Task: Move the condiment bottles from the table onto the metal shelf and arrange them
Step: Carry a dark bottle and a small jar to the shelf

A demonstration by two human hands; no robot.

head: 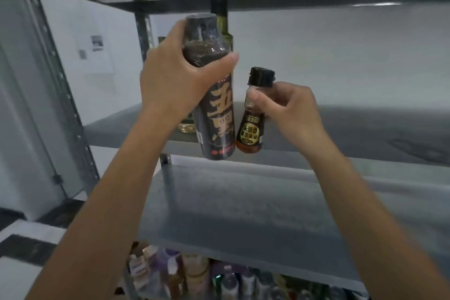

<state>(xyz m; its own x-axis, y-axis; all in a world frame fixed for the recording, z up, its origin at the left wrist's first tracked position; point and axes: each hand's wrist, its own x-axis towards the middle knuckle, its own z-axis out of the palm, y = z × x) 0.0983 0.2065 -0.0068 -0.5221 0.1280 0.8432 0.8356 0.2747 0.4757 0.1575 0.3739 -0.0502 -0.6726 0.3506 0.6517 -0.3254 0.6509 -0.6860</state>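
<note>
The left hand [175, 80] is closed around the upper part of a tall dark sauce bottle [216, 114], with the thumb across the front of its shoulder and the other fingers behind it. This bottle has a black label with big gold characters and is held a little tilted in the air, its bottom just in front of the edge of the middle board of the metal shelf [341, 134]. The right hand [287, 109] pinches the neck of a small brown oil bottle [250, 126] with a black cap, the thumb and the fingers pressed on the neck under the cap. The small bottle hangs just beside the tall one on its right, also at the front edge of the same board; if its bottom touches the board I cannot tell. Behind the two held bottles a tall green glass bottle [222, 22] with a dark cap stands on that board. On a lower level many mixed bottles [194, 273] stand close together, blurred.
</note>
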